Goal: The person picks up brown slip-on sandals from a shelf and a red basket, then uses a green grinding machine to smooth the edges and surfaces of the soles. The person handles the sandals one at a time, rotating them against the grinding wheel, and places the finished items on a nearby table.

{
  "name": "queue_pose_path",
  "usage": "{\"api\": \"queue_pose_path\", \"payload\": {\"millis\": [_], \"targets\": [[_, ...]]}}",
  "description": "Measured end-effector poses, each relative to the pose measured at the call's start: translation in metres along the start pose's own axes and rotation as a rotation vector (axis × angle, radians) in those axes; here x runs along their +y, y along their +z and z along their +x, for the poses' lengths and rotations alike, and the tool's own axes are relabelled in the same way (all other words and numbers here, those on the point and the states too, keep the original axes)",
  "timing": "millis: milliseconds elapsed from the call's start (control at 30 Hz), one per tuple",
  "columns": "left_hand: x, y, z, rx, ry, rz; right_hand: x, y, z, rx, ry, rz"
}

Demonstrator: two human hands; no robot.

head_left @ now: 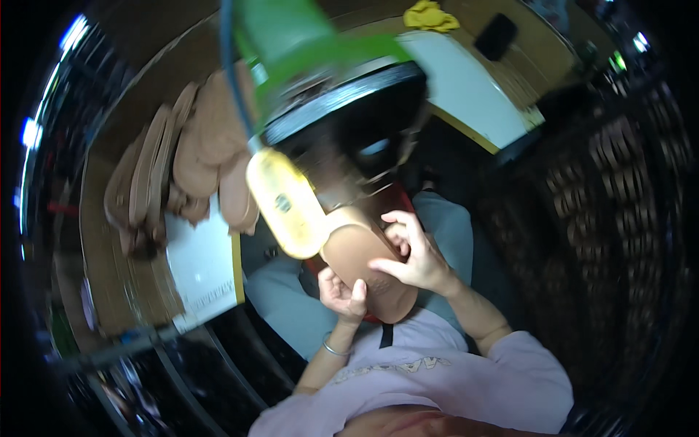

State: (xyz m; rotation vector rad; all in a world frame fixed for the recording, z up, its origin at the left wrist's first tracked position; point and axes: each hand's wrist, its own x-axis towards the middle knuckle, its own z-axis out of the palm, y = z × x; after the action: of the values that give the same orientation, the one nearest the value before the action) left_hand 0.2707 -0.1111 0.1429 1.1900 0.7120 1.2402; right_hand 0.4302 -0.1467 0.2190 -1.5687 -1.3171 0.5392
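Tan sole (357, 251) is lying between the two hands, its long axis slanting from beyond the left fingertips back toward the person's body. Left hand (341, 297) is gripping the near left edge: thumb is pressing on the upper face, remaining fingers are curling at the edge. Right hand (415, 255) is meeting the opposite edge: thumb is resting on the face, index finger is pointing toward the far end, other fingers are bending beside the edge; cannot tell whether they are closing underneath. Just beyond the left fingers, a yellow oval fixture (286, 204) is hanging on a blue cable (234, 73), overlapping the sole's far end in view. Farther beyond both sets of fingers, a green machine (313, 47) is standing, partly blurred. Well to the left of the left fingers, more tan soles (196, 156) are lying piled against cardboard (109, 291). Beyond the right fingers, a yellow cloth (431, 16) is lying crumpled.
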Motion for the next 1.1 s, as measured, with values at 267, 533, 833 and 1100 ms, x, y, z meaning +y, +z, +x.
{"api": "queue_pose_path", "payload": {"millis": [267,533,833,1100], "targets": [[-0.029,0.065,0.042,-0.429,-0.217,0.122,0.074,-0.079,-0.054,-0.15,0.411,0.41],[-0.011,0.123,0.115,-0.285,-0.303,-0.341,0.104,-0.082,0.027,0.322,0.212,0.643],[-0.039,0.008,0.035,-0.038,-0.679,-0.128,0.167,-0.116,0.24,0.302,0.366,0.394],[-0.006,-0.102,0.075,0.298,-0.461,-0.095,0.196,-0.078,0.272,0.599,0.572,-0.08]]}}
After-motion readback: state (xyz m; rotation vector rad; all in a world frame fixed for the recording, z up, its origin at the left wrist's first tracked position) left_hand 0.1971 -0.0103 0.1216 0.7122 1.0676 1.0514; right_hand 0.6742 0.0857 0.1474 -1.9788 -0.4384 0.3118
